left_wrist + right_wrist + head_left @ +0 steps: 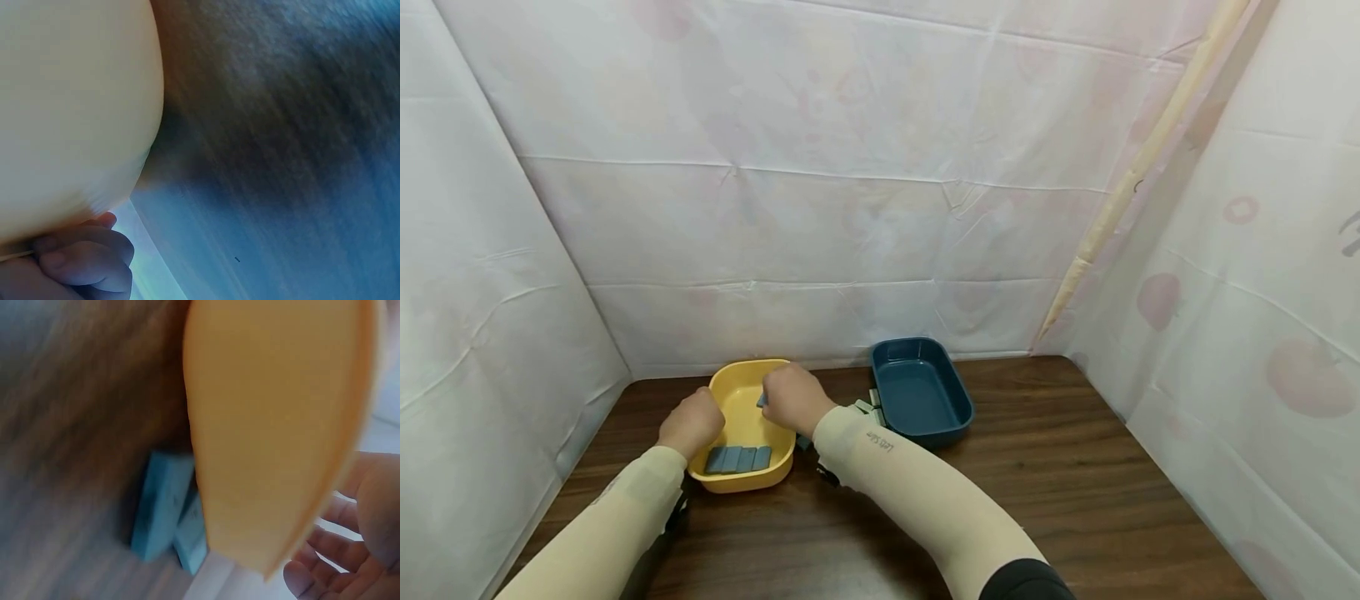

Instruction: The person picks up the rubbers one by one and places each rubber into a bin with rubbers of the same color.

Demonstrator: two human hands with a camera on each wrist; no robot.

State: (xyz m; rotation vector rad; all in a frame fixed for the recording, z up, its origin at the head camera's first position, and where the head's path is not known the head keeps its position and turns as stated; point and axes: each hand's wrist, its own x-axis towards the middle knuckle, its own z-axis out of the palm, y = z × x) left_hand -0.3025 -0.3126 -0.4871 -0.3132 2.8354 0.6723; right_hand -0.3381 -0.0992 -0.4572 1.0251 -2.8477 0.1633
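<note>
A yellow tray (741, 421) stands on the table, with a row of several blue-grey blocks (738, 460) lying in its near end. My left hand (692, 423) grips the tray's left rim; its fingers (90, 259) are curled at the tray's edge in the left wrist view. Over the far right part of the tray, my right hand (795, 400) pinches a blue-grey block (762, 401), which is mostly hidden by the hand. In the right wrist view that hand (350, 550) shows beyond the tray's wall (269, 425), fingers bent, its block out of sight.
A dark blue tray (921, 392) stands to the right, near the back wall. Pale green blocks (874, 408) lie against its left side, partly behind my right wrist. Two blue-green blocks (162, 506) lie on the wooden table (1037, 467) beside the yellow tray. White sheets (850, 225) hang around.
</note>
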